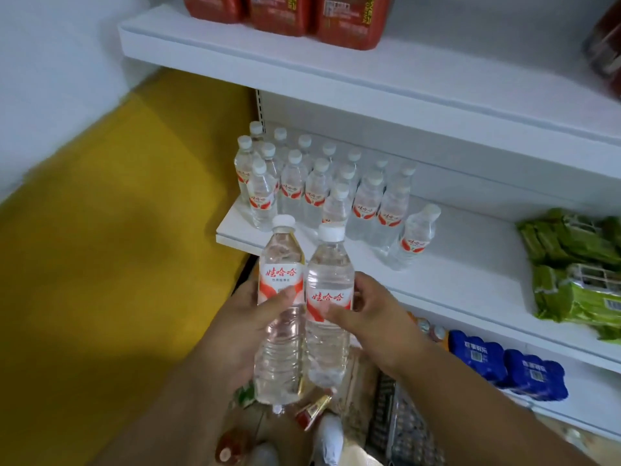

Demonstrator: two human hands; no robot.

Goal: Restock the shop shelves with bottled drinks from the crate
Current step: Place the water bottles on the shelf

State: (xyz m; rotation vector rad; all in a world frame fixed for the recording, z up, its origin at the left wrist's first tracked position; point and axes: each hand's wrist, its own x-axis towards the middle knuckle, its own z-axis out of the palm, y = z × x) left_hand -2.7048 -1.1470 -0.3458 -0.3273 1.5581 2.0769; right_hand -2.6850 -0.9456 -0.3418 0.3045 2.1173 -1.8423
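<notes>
My left hand (247,326) grips a clear water bottle (280,264) with a white cap and a red-and-white label. My right hand (374,316) grips a second, matching bottle (329,338). Both bottles stand upright, side by side and touching, in front of the middle white shelf (447,270). On that shelf's left part stand several rows of the same bottles (319,186), and one more bottle (415,235) stands apart to their right. Below my hands, part of a dark crate (403,428) with bottle tops shows.
The top shelf (386,72) carries red packs (285,15). Green packets (578,267) lie at the middle shelf's right end. Blue packs (504,364) sit on the bottom shelf. A yellow floor (117,230) spreads to the left, beside a white wall.
</notes>
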